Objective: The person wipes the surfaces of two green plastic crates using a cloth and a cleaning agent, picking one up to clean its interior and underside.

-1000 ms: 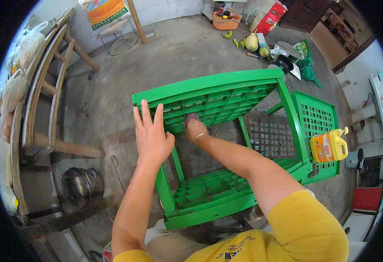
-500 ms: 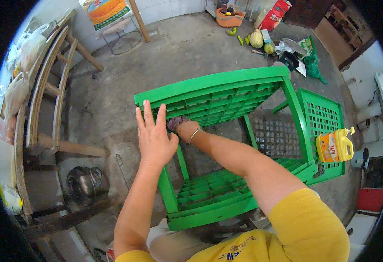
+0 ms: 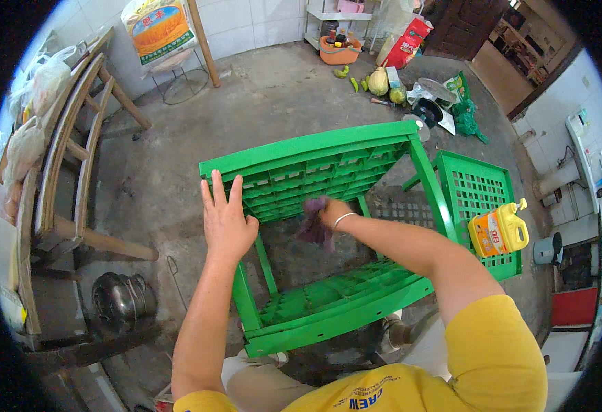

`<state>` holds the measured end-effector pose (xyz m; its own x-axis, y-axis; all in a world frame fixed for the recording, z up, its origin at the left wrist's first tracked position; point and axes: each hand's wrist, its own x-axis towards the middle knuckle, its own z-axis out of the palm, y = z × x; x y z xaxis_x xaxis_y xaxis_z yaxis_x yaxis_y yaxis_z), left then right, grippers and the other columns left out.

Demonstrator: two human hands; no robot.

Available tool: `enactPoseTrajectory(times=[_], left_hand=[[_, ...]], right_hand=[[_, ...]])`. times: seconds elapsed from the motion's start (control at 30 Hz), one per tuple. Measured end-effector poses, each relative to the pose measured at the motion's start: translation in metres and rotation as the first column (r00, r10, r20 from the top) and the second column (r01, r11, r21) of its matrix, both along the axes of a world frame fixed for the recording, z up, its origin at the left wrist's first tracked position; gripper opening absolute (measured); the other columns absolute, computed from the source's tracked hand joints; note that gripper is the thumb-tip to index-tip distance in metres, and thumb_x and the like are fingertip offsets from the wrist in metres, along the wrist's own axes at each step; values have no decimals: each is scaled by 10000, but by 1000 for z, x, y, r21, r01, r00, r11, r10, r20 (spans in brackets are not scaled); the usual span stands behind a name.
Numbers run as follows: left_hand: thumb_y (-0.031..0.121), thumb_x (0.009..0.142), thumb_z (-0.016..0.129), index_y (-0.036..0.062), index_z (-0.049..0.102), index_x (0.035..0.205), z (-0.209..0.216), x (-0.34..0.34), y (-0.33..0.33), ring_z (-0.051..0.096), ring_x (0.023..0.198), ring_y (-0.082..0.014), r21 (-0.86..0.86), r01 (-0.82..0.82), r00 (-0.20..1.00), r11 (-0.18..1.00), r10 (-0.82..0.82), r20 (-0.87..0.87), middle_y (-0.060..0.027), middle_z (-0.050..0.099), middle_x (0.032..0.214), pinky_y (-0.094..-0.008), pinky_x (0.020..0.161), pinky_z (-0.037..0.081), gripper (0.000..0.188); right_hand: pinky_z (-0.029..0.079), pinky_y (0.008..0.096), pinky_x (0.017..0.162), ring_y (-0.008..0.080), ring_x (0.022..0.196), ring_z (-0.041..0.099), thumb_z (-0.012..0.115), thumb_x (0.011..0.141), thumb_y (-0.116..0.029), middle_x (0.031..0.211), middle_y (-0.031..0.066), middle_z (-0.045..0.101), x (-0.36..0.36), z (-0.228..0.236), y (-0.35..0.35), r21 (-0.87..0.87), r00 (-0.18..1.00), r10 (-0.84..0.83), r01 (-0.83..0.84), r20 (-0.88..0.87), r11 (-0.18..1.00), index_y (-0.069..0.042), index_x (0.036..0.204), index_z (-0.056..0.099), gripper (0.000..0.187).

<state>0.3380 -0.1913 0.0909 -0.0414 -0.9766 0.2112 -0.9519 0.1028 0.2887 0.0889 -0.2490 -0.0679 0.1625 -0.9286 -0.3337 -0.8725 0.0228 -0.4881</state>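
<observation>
A green slatted plastic rack [image 3: 308, 145] rests on the floor in front of me, its gridded panels facing inward. My left hand [image 3: 228, 220] lies with fingers spread against the rack's upper left corner. Inside the frame, my right hand [image 3: 335, 211] is closed round a crumpled dark purple cloth [image 3: 315, 230]. The cloth hangs between the upper and lower panels, and my fingers are partly hidden by it. To the right, a yellow jug [image 3: 499, 231] with a pump-like cap stands on another green grid panel [image 3: 445, 165].
A wooden frame [image 3: 95, 154] and a dark metal pot [image 3: 124, 302] are at the left. Farther off are an orange basket of bottles [image 3: 340, 53], a squash [image 3: 378, 82], a red bag [image 3: 409, 42] and a green net bag [image 3: 467, 118]. A sack [image 3: 155, 31] sits on a stool.
My right hand has moved right with the cloth, away from the rack's left corner, and more of the cloth shows. The left hand keeps its place on the corner. My view has shifted slightly.
</observation>
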Motion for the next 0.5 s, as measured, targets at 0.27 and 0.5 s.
enactPoseTrajectory(times=[0.27, 0.5], left_hand=[[103, 644, 658, 80, 406, 1335, -1, 2, 2, 167, 1338, -471, 15, -2, 1000, 1000, 2, 26, -240, 197, 1458, -502, 1072, 273, 736], [137, 634, 703, 85, 386, 1352, 1, 5, 5, 150, 1347, -461, 62, -20, 1000, 998, 19, 24, -234, 175, 1469, -496, 1079, 262, 787]], right_hand=[[506, 451, 797, 377, 908, 624, 574, 791, -128, 936, 252, 638, 2, -60, -29, -221, 989, -128, 109, -72, 969, 28, 906, 624, 200], [518, 428, 776, 346, 910, 635, 586, 784, -158, 987, 203, 646, 63, -20, -16, -87, 994, -98, 93, -55, 992, -7, 920, 636, 210]])
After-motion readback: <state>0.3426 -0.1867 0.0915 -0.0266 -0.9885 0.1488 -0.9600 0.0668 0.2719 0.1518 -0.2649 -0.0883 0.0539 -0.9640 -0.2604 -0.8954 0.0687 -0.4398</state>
